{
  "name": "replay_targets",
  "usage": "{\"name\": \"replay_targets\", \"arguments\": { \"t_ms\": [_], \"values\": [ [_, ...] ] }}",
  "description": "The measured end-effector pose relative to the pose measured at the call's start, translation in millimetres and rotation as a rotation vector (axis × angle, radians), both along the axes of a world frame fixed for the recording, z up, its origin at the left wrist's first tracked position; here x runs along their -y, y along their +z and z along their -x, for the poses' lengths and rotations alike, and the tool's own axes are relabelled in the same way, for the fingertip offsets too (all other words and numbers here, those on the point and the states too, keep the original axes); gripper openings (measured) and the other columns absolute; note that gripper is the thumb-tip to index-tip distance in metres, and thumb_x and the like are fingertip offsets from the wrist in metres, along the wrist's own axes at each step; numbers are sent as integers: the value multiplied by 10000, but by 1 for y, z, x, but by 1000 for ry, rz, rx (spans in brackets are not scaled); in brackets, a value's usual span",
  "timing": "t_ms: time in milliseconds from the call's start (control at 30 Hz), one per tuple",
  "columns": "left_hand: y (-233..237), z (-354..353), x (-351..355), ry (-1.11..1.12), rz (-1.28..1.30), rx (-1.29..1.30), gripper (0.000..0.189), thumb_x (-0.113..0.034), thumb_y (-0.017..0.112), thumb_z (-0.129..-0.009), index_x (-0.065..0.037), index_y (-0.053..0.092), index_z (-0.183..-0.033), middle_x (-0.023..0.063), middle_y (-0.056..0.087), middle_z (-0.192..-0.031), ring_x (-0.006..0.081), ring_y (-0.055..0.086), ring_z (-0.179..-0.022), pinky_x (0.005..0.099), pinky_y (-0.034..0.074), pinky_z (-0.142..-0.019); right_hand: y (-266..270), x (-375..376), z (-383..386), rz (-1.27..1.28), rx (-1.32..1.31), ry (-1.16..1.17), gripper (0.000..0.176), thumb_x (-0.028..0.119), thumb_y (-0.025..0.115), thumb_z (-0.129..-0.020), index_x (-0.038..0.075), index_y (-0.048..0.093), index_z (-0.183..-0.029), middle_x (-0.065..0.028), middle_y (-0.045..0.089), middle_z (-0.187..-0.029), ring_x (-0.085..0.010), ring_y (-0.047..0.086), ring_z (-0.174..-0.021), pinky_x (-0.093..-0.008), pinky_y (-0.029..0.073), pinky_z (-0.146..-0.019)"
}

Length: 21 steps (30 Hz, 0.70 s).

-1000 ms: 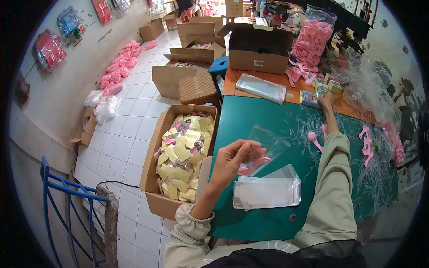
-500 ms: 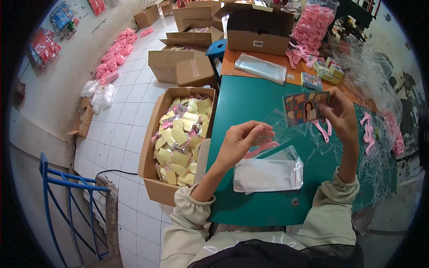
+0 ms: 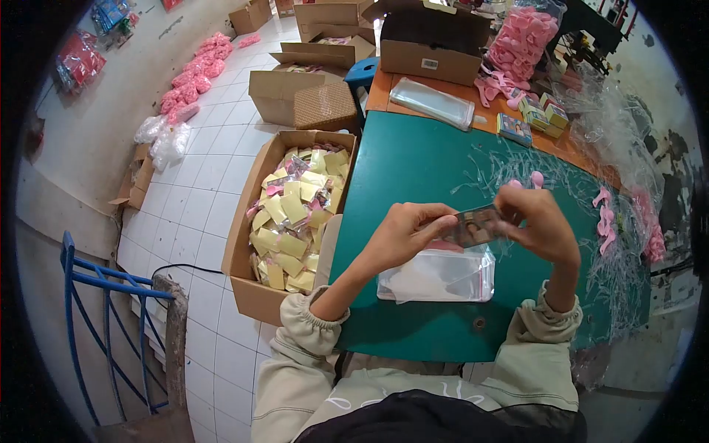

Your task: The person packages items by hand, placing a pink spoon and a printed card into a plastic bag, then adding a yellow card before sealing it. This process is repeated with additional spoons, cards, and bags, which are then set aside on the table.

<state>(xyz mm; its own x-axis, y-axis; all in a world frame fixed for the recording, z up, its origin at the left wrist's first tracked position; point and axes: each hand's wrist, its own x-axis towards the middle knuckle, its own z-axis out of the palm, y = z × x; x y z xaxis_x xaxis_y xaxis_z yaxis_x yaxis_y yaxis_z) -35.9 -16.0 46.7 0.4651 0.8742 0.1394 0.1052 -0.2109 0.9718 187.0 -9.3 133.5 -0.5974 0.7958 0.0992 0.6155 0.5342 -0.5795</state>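
Note:
My left hand (image 3: 413, 232) pinches a clear plastic bag, mostly hidden by the fingers, with something pink (image 3: 444, 245) showing under them. A small printed card (image 3: 476, 226) with a picture on it spans the gap between my hands, overlapping the bag. On its right end my right hand (image 3: 543, 225) is closed, fingers bent and slightly blurred. Just below both hands lies a stack of clear plastic bags (image 3: 439, 279) on the green table (image 3: 413, 166). Beyond my right hand are pink spoon-shaped pieces (image 3: 537, 179).
Left of the table stands an open carton (image 3: 244, 251) full of packed bags with yellow cards. Stacked card packs (image 3: 515, 129), more clear bags (image 3: 432, 103) and a large bag of pink pieces (image 3: 521, 40) sit at the back. Loose plastic scraps (image 3: 628, 280) cover the right side.
My right hand has brought the card down and left to my left hand, where it now overlaps the bag. My left hand has shifted slightly right.

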Motion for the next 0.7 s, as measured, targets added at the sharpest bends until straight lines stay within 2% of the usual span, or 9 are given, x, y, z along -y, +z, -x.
{"name": "replay_targets", "arguments": {
  "t_ms": [100, 200, 300, 367, 467, 600, 700],
  "values": [
    [1, -1, 2, -15, -27, -2, 267, -184, 538, -925, 13, 602, -1093, 73, 668, -834, 75, 597, -788, 249, 501, -685, -9, -8, 9, 56, 179, 91, 164, 69, 683, -748, 11, 543, -811, -115, 593, -732, -244, 566, -617, -318, 444, -590],
    [-6, -3, 1, 30, -77, 22, 297, -177, 562, -909, -25, 552, -1164, 94, 682, -819, 102, 631, -782, 256, 496, -662, -17, -10, 16, -47, 125, 129, 143, 62, 665, -749, 15, 559, -833, -127, 596, -727, -289, 557, -628, -325, 447, -611],
    [-3, -2, 4, 110, -141, -52, 360, -170, 584, -892, -67, 491, -1225, 111, 691, -814, 134, 661, -779, 257, 495, -646, -24, -14, 17, -16, -96, 228, 136, 46, 646, -753, 9, 573, -861, -129, 592, -704, -286, 554, -621, -325, 448, -603],
    [-2, -1, 4, 102, -156, -90, 399, -165, 596, -882, -86, 458, -1248, 121, 694, -815, 153, 673, -773, 256, 494, -630, -30, -19, 11, 24, -74, 201, 164, 51, 662, -741, 7, 578, -874, -111, 587, -687, -242, 559, -612, -310, 444, -591],
    [-5, 7, 1, 50, 33, -78, 448, -159, 610, -875, -79, 426, -1275, 114, 688, -829, 122, 654, -787, 245, 485, -650, -31, -28, -1, 127, -95, 70, 185, 62, 692, -723, 2, 582, -859, -67, 576, -661, -155, 552, -619, -280, 434, -576],
    [-26, 26, -14, -12, 99, 229, 505, -148, 629, -866, -59, 387, -1300, 77, 659, -867, 101, 615, -821, 231, 470, -715, -22, -41, -15, 404, -262, -158, 187, 88, 724, -717, 9, 582, -812, -9, 552, -646, -67, 507, -641, -247, 418, -578],
    [-25, 25, -13, 48, 113, 314, 526, -148, 631, -868, -52, 367, -1312, 63, 644, -890, 96, 600, -836, 224, 465, -743, -23, -43, -11, 386, -383, -115, 179, 109, 721, -742, 17, 569, -766, 12, 534, -637, -53, 485, -599, -220, 405, -543]
  ]
}}
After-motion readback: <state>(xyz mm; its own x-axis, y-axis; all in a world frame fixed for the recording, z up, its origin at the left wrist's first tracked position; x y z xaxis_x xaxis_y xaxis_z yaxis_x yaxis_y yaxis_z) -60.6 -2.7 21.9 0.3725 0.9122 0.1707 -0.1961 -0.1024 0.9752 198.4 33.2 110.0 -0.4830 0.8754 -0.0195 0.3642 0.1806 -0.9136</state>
